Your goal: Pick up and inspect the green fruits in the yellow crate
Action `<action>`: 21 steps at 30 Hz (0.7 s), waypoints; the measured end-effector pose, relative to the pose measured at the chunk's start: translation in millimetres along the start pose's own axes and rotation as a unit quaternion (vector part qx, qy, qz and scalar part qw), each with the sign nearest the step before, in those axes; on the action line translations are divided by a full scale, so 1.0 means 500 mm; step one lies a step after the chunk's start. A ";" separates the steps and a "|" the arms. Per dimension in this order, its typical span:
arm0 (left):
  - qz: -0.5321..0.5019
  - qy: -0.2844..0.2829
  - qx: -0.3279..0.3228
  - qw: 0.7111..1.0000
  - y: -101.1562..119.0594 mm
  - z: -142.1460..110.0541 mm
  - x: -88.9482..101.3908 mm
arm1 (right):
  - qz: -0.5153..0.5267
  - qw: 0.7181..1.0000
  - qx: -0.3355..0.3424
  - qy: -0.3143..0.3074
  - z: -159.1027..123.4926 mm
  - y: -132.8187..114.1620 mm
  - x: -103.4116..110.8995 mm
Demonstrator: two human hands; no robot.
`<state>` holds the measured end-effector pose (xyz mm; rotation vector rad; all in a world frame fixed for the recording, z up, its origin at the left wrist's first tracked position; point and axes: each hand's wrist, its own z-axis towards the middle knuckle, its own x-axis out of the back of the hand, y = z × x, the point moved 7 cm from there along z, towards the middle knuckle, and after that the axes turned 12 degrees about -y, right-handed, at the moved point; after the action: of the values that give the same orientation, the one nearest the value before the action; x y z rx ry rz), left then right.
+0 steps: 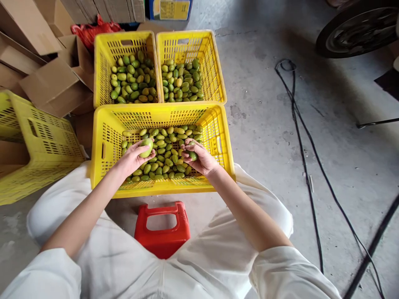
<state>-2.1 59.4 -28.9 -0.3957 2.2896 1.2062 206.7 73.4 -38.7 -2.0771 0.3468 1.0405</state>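
Note:
My left hand (pixel 137 155) is closed around a pale green mango (pixel 146 147), its thumb lying across the fruit. A smaller, darker green mango (pixel 192 155) is held in my right hand (pixel 199 158), partly hidden by the curled fingers. Both hands hover over the near yellow crate (pixel 162 190), whose slotted walls surround many loose green and yellowish mangoes (pixel 168 160). The two hands are apart, one toward each side of that crate.
Behind it stand a left yellow crate (pixel 96 70) and a right yellow crate (pixel 220 70), both holding mangoes. Cardboard boxes (pixel 51 85) and another yellow crate (pixel 50 141) lie left. A red stool (pixel 162 236) is between my legs. Black cables (pixel 307 133) cross the floor by a wheel (pixel 358 31).

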 end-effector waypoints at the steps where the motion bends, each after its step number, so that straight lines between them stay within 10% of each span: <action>1: 0.006 -0.003 0.000 1.000 0.000 0.000 -0.002 | -0.007 1.000 -0.004 -0.007 0.000 0.000 -0.003; 21: 0.001 -0.050 0.045 0.998 -0.034 -0.026 0.028 | 0.026 0.999 -0.035 0.029 -0.005 0.035 0.003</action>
<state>-9.3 39.1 -42.3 -0.2926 2.2500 1.0942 199.6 60.1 -48.3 -2.1746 0.4004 1.0389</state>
